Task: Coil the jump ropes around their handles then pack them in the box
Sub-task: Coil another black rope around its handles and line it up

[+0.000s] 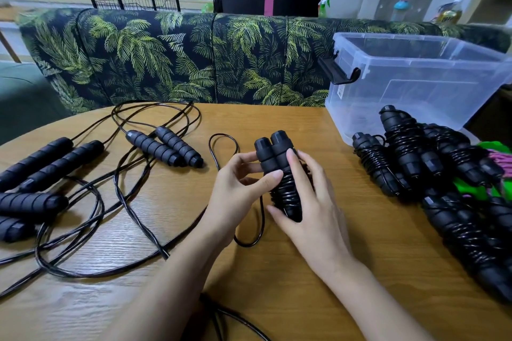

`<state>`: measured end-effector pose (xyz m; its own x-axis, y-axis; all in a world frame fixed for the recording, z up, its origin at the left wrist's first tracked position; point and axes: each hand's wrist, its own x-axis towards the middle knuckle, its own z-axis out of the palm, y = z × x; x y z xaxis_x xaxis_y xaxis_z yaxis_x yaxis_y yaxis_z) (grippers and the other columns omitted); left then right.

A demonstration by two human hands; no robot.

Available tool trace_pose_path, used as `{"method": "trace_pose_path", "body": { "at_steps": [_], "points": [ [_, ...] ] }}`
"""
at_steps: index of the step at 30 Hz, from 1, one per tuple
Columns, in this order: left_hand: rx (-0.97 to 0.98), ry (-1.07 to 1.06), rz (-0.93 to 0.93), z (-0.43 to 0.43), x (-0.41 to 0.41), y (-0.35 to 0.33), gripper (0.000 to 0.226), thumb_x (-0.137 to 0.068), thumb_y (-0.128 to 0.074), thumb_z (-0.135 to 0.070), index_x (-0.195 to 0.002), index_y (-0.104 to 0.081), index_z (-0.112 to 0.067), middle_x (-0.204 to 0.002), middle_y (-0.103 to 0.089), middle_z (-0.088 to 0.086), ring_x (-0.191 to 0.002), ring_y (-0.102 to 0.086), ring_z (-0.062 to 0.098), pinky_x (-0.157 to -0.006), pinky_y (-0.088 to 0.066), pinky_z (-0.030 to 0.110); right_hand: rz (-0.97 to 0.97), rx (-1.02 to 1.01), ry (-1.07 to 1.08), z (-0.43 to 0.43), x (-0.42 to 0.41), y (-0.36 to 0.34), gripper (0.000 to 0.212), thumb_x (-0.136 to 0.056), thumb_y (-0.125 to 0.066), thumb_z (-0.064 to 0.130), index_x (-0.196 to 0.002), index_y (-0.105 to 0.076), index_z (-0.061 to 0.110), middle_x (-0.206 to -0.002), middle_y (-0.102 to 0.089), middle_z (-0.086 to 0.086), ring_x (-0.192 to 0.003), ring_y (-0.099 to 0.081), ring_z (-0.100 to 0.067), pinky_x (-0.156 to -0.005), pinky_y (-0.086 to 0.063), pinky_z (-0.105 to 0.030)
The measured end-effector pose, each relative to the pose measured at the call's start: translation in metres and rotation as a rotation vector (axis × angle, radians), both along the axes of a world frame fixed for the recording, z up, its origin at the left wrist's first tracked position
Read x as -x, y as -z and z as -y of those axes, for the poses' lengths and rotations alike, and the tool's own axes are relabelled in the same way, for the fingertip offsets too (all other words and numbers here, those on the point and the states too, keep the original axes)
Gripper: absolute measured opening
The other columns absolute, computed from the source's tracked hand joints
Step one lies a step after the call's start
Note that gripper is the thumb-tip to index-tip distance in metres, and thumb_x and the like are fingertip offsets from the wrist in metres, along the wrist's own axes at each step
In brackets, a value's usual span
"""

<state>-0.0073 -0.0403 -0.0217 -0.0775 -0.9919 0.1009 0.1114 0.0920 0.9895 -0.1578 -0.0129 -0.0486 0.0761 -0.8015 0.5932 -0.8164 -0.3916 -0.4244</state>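
Note:
A pair of black jump-rope handles (273, 152) stands side by side above the middle of the wooden table (318, 271), with black cord wound round its lower half. My left hand (238, 194) grips the pair from the left. My right hand (310, 202) wraps round the wound part from the right. A loose loop of the same cord (221, 141) trails off to the left and below my hands. The clear plastic box (415, 83) sits at the back right with nothing visible inside it.
Several uncoiled ropes with black foam handles (163, 147) and tangled cords (91, 219) cover the left of the table. A pile of coiled ropes (415, 152) lies at the right, by something green and pink. A leaf-patterned sofa and a seated person are behind.

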Motion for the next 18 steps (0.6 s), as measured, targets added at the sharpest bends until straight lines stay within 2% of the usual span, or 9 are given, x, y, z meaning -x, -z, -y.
{"method": "trace_pose_path", "body": {
  "at_steps": [2, 4, 6, 8, 10, 11, 15, 18],
  "points": [
    [-0.003, 0.004, 0.010, 0.0006, -0.0019, -0.0015, 0.050, -0.069, -0.079, -0.027, -0.115, -0.064, -0.016, -0.099, -0.076, 0.001, -0.096, -0.071, 0.017, -0.084, -0.053, 0.027, 0.066, -0.013, -0.025, 0.0007, 0.0010, 0.0019, 0.095, -0.077, -0.079, 0.038, -0.153, -0.023, 0.033, -0.152, -0.033, 0.008, -0.134, -0.042, -0.015, -0.084, -0.052, -0.028],
    [-0.004, -0.003, 0.021, 0.0013, -0.0029, -0.0021, 0.049, -0.070, -0.079, -0.027, -0.115, -0.064, -0.016, -0.095, -0.076, -0.002, -0.093, -0.071, 0.015, -0.083, -0.052, 0.026, 0.074, -0.028, -0.012, 0.0009, 0.0010, 0.0020, 0.095, -0.076, -0.079, 0.039, -0.153, -0.023, 0.034, -0.152, -0.033, 0.011, -0.131, -0.045, -0.015, -0.081, -0.054, -0.030],
    [-0.010, -0.023, 0.023, 0.0012, -0.0015, -0.0012, 0.046, -0.071, -0.079, -0.025, -0.114, -0.064, -0.015, -0.090, -0.075, -0.005, -0.089, -0.071, 0.012, -0.079, -0.052, 0.024, -0.017, -0.031, 0.062, -0.0009, -0.0012, -0.0003, 0.097, -0.073, -0.076, 0.046, -0.153, -0.022, 0.034, -0.153, -0.033, 0.012, -0.127, -0.048, -0.017, -0.068, -0.057, -0.034],
    [-0.013, -0.049, 0.018, 0.0008, 0.0008, 0.0001, 0.042, -0.074, -0.081, -0.020, -0.111, -0.063, -0.015, -0.084, -0.073, -0.009, -0.084, -0.071, 0.008, -0.073, -0.052, 0.019, -0.129, -0.014, 0.144, -0.0028, -0.0045, -0.0033, 0.100, -0.069, -0.076, 0.052, -0.153, -0.026, 0.030, -0.152, -0.034, 0.009, -0.122, -0.050, -0.020, -0.055, -0.055, -0.032],
    [-0.010, -0.062, 0.023, 0.0007, 0.0010, 0.0007, 0.039, -0.075, -0.081, -0.014, -0.109, -0.062, -0.015, -0.083, -0.072, -0.008, -0.084, -0.070, 0.005, -0.071, -0.051, 0.016, -0.160, 0.009, 0.181, -0.0029, -0.0060, -0.0030, 0.101, -0.066, -0.081, 0.050, -0.151, -0.034, 0.025, -0.146, -0.039, 0.004, -0.117, -0.053, -0.022, -0.051, -0.054, -0.031],
    [-0.008, -0.063, 0.025, 0.0011, 0.0002, 0.0004, 0.039, -0.076, -0.081, -0.012, -0.110, -0.062, -0.014, -0.083, -0.073, -0.007, -0.086, -0.069, 0.004, -0.072, -0.051, 0.015, -0.139, 0.014, 0.179, -0.0023, -0.0054, -0.0018, 0.100, -0.066, -0.083, 0.048, -0.150, -0.035, 0.024, -0.143, -0.041, 0.004, -0.116, -0.053, -0.022, -0.053, -0.054, -0.033],
    [-0.005, -0.046, 0.027, 0.0027, -0.0017, -0.0012, 0.042, -0.075, -0.081, -0.006, -0.112, -0.062, -0.011, -0.090, -0.075, 0.000, -0.093, -0.070, 0.008, -0.078, -0.055, 0.020, 0.010, 0.000, 0.106, 0.0010, 0.0013, 0.0040, 0.100, -0.069, -0.083, 0.043, -0.153, -0.031, 0.025, -0.145, -0.043, 0.008, -0.122, -0.051, -0.019, -0.076, -0.056, -0.037],
    [-0.006, -0.077, 0.011, 0.0016, 0.0015, -0.0001, 0.043, -0.073, -0.083, -0.005, -0.110, -0.061, -0.012, -0.088, -0.075, 0.000, -0.088, -0.071, 0.007, -0.071, -0.053, 0.016, -0.063, -0.013, 0.117, 0.0016, -0.0006, 0.0031, 0.107, -0.069, -0.082, 0.046, -0.155, -0.021, 0.026, -0.153, -0.038, 0.009, -0.123, -0.052, -0.020, -0.070, -0.057, -0.034]
  ]
}}
